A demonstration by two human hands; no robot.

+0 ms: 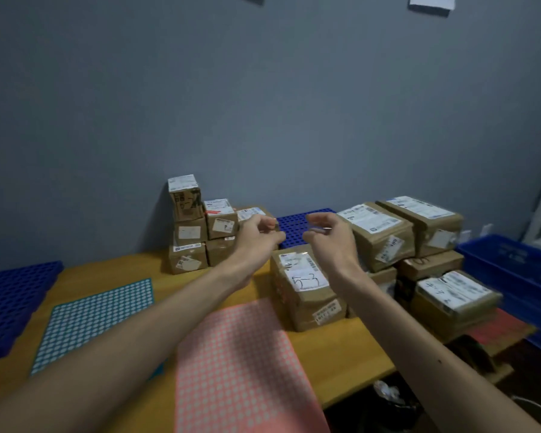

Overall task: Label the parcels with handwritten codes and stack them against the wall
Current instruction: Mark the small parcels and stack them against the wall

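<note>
A: Where do we stand with the marked parcel [306, 289]?

B: It sits on the bench [350, 351] just under our hands, white label up with a handwritten code on it, so we judge the writing done; it is not yet against the wall [263, 104].

A: And our hands?

B: Both hang above its far edge, touching nothing of it; the left hand [256, 237] has its fingers curled in, thumb to fingertips, and we cannot tell whether some small thing is pinched there, it is too blurred; the right hand [328, 237] has its fingers loosely curved, apart from the thumb, holding nothing.

A: Why there?

B: We think we are about to take it from both sides; to its far left the small parcels [189, 226] are piled hard against the wall, and behind it the blue grid [303, 221] shows a bare gap, a likely place for it.

A: The rest?

B: The bigger parcels [384, 235] are stacked to its right; the pink dotted sheet [238, 354] lies in front of it, within reach for more labels.
</note>
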